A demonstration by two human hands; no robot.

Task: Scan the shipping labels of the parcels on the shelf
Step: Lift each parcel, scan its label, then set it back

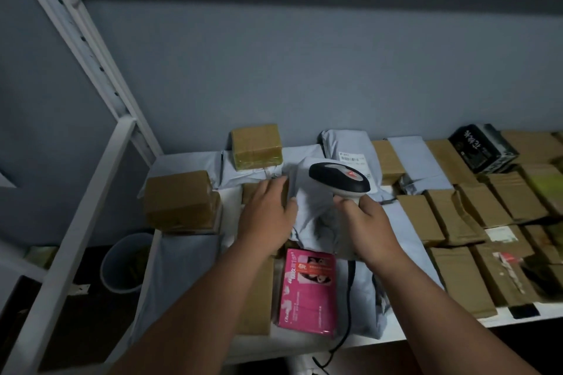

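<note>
The grey bag lies in the middle of the shelf, among many other parcels. Its top side shows no label, so the label may be underneath or hidden; I cannot tell.

The left hand rests on the bag's left edge, and its fingers look curled around that edge, lifting it a little. The right hand has a tight grip on the handle of the scanner. The scanner's head is just above the bag and points toward the back of the shelf. Its black cord hangs down over the front of the shelf.

This looks like the step of getting one bag ready to scan. Next, the left hand probably needs to turn or flatten the bag so its label faces up. Then the scanner must aim right at the label.

A pink pack lies just in front of the bag. Brown boxes fill the right side. Another grey bag behind shows a white label.
</note>
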